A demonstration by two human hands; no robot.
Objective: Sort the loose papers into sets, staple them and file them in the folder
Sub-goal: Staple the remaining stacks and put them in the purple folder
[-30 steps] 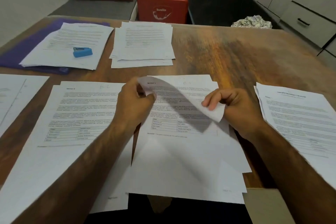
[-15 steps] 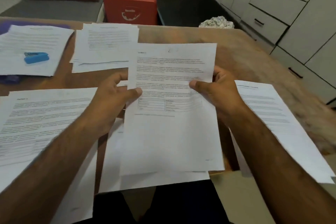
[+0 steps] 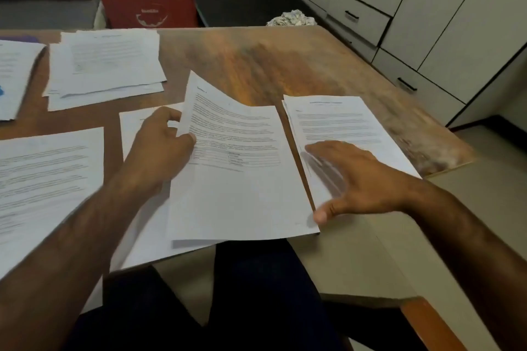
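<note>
Looking down from the head camera, I see the table (image 3: 299,65) filling most of the view, its wood bare toward the far right and papered over on the left and near side. Pale cabinets (image 3: 427,8) line the wall on the right. A red case (image 3: 148,6) stands behind the far edge, and a crumpled wad (image 3: 293,18) shows just past that edge.

Five lots of paper lie on the wood. There is a near-left pile (image 3: 42,174), a far pile (image 3: 108,65) and a far-left pile (image 3: 14,74). A right pile (image 3: 342,120) reaches the table's right edge, and a middle pile (image 3: 142,236) overhangs the near edge above the person's lap.

One sheet (image 3: 236,179) is lifted over the middle pile. Its far-left corner is raised and bowed, and its right edge runs just beside the right pile.

The left hand (image 3: 162,139) pinches this sheet at its left edge, thumb on the printed face and fingers curled behind. The right hand (image 3: 356,179) grips nothing. Its fingers are straight and spread over the near part of the right pile, and its thumb lies by the sheet's near-right corner. It is blurred, so I cannot tell whether it touches the paper.

The folder (image 3: 20,38) shows only as a purple sliver at the far left, beyond the far-left pile. A blue bit (image 3: 1,91) sits on that pile, cut off by the frame.
</note>
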